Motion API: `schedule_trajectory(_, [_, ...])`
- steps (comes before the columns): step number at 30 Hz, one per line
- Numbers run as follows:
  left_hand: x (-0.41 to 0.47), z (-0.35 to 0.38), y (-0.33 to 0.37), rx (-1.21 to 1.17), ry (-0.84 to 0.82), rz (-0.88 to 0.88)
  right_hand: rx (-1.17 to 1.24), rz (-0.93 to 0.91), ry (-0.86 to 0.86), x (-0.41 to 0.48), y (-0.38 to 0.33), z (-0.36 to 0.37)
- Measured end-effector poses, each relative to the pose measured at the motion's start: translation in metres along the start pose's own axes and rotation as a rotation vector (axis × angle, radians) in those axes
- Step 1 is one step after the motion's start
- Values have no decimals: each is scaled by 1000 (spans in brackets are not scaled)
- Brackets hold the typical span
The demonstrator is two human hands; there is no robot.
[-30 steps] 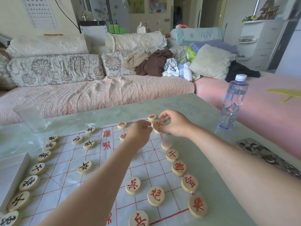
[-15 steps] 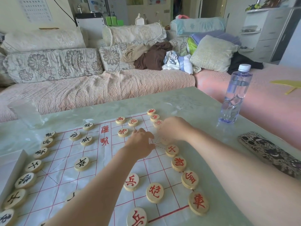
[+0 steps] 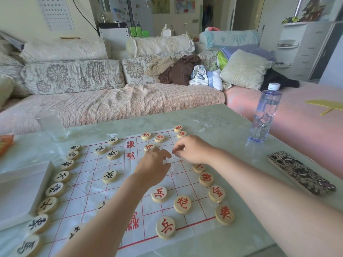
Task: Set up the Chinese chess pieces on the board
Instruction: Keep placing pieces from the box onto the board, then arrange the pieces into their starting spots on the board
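Note:
The paper board point(image 3: 89, 184) with red lines lies on the pale green table point(image 3: 213, 123). Black-lettered pieces point(image 3: 62, 176) line its left edge, and a few more point(image 3: 109, 176) stand further in. Red-lettered pieces point(image 3: 216, 193) run down its right edge, with others point(image 3: 159, 194) inside. My left hand point(image 3: 154, 166) hovers over the board's middle with its fingers loosely apart and nothing in them. My right hand point(image 3: 193, 149) rests just to its right, fingers curled down over a piece. Only a pale sliver of that piece shows, and the hand hides the squares beneath.
A water bottle point(image 3: 265, 115) stands at the table's far right, and a phone in a patterned case point(image 3: 300, 173) lies nearer. A white box point(image 3: 20, 191) sits left of the board. A clear glass point(image 3: 51, 127) stands at the far left, and a sofa point(image 3: 111, 104) runs behind.
My right hand came down from the far right corner towards the middle of the red edge. The red piece it held now lies in that far column. My left hand drew back slightly.

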State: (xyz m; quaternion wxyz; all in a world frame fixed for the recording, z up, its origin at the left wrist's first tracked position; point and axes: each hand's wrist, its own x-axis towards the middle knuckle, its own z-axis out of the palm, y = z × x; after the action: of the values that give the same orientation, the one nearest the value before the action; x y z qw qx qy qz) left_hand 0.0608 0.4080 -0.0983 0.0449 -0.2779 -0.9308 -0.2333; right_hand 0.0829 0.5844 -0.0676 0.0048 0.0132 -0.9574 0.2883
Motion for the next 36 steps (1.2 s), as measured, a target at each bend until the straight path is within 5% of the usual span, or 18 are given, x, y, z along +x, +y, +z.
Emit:
schedule_trajectory(21, [-175, -92, -77, 90, -4, -56, 26, -187, -236, -108, -128, 80])
schedule_trajectory(31, [-232, -99, -109, -3, -130, -126, -300, -194, -242, -111, -175, 133])
schedule_trajectory(36, [-242, -95, -112, -32, -131, -148, -175, -218, -319, -107, -170, 141])
